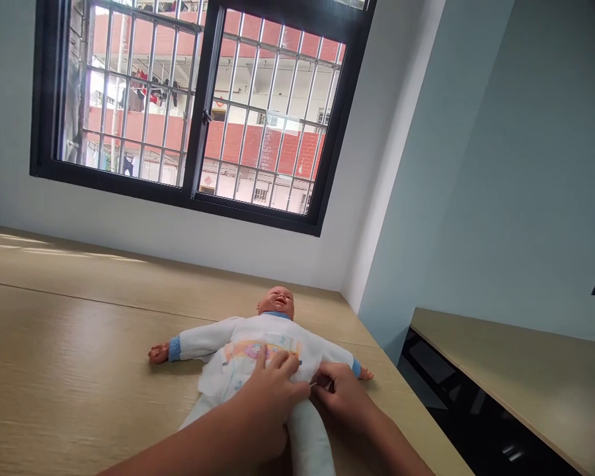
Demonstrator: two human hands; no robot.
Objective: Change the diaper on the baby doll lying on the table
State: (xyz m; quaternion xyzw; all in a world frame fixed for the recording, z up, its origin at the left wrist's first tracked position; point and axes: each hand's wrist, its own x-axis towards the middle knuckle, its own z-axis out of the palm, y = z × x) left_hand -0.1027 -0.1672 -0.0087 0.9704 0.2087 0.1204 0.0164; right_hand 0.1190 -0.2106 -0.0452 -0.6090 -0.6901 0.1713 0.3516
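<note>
Where both forearms reach in from the bottom of the view, a baby doll (276, 303) on its back on a pale wood-grain table (69, 330); head far from the hands, legs toward the wearer, long axis running straight away with a slight lean; both arms flung wide, in a white infant garment (262, 334) with blue cuffs and a colourful printed front; left hand (270, 403) open and spread flat across the doll's belly, pressing on the print, no pinch visible; right hand (342, 396) curled nearly to a pinch at the garment's lower edge, apparently with cloth between the fingertips, nearer the outstretched arm on that side; a thin silvery sliver (314, 384) between the two hands, too small to name; one white-clad leg (307, 436) running beneath the wrists, nothing else in the way; beyond, a barred black-framed window (193, 112) and a second table (500, 370).
</note>
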